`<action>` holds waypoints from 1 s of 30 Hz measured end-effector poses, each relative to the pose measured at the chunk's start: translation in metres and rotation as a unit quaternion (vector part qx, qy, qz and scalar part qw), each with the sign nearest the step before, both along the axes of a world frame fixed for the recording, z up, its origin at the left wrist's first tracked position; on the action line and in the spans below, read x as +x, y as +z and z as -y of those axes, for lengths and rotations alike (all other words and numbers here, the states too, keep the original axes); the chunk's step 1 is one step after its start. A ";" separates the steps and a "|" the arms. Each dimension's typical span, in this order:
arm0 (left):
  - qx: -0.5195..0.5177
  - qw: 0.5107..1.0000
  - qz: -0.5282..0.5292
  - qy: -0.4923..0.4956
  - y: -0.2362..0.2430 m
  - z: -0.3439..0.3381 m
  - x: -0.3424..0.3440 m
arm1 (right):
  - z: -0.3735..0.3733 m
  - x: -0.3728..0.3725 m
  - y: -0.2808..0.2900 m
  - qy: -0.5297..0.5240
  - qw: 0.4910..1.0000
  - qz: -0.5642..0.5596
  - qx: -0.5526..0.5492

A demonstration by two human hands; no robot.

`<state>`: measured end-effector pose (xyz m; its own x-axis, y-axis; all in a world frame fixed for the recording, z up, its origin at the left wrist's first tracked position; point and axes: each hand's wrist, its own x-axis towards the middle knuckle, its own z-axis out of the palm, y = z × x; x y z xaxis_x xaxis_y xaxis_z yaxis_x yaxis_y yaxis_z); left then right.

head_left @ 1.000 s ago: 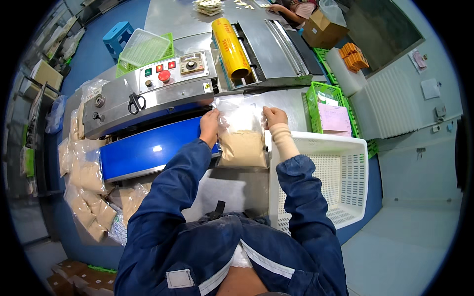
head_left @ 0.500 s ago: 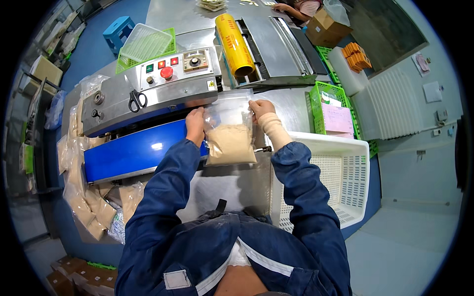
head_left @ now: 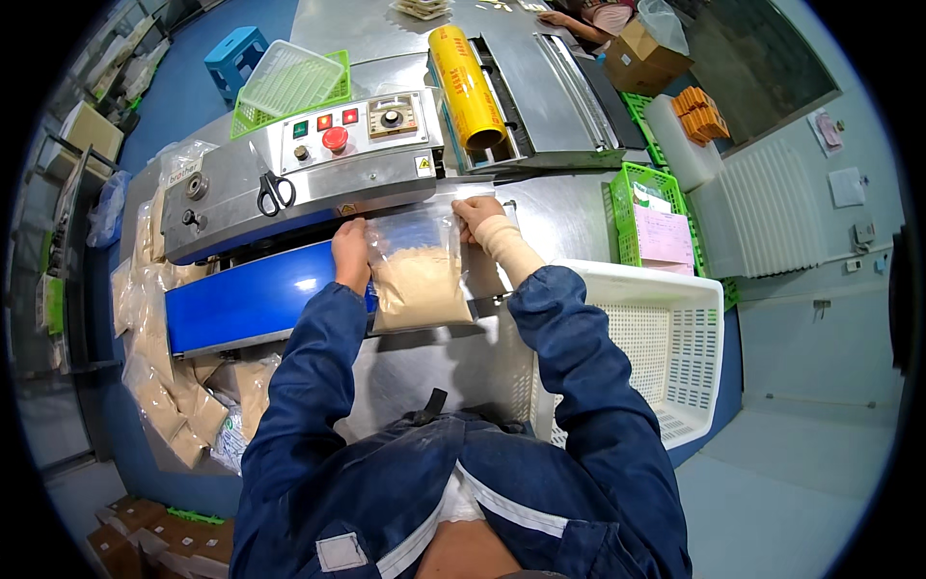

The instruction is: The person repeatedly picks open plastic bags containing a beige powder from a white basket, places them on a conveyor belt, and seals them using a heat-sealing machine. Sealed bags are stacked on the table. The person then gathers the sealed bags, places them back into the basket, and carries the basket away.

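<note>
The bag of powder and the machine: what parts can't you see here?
Head view only:
- Bag: its top edge slips under the sealing machine; whether it is sealed cannot be told.
- Left hand and right hand: fingertips hide behind the bag.
- Machine's labels: too small.
- White basket: its near corner is covered by the right sleeve.

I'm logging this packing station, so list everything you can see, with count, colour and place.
clear bag: one, beige powder inside, on the blue belt
sealing machine: one, steel with blue belt, ahead
scissors: one, black, on the sealing machine
film roll: one, yellow, on the wrapping machine
white basket: one, at right
green crate: one, right of the bench, pink paper inside
filled bags: many, beige, piled at left
blue stool: one, far left
co-worker's hand: one, top edge
left hand: grips the bag's left edge
right hand: grips its right corner
</note>
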<state>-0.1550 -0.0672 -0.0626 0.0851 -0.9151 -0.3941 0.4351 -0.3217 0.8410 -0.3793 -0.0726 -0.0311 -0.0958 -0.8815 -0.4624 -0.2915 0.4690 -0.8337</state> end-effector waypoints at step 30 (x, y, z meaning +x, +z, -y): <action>-0.265 0.942 0.206 -0.004 0.085 -0.154 0.015 | -0.289 -0.045 0.044 -0.088 0.848 -0.477 -0.212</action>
